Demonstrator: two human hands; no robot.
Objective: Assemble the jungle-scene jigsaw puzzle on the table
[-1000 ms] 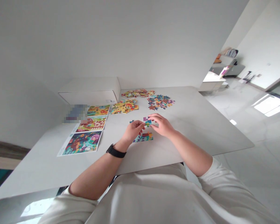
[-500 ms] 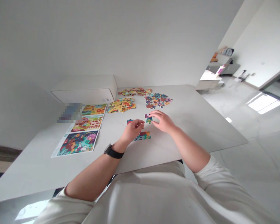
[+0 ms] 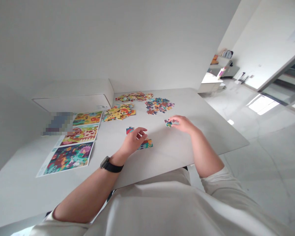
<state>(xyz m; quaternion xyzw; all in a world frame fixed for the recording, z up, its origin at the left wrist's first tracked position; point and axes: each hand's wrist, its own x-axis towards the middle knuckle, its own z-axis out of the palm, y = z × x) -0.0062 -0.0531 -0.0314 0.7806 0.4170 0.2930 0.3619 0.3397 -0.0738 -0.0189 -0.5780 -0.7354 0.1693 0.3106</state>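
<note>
White box [image 3: 72,103], its inside hidden, sits against the wall [image 3: 142,49]. The right hand [image 3: 183,125] pinches a puzzle piece [image 3: 167,124] right of the laid-out pieces [image 3: 148,144], which the half-open, empty left hand [image 3: 132,141] partly covers.

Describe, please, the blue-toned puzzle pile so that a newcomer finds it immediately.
On the white table, look toward the wall. The blue-toned pile is the rightmost of three; its dark blues stand out against the two yellowish piles.
</note>
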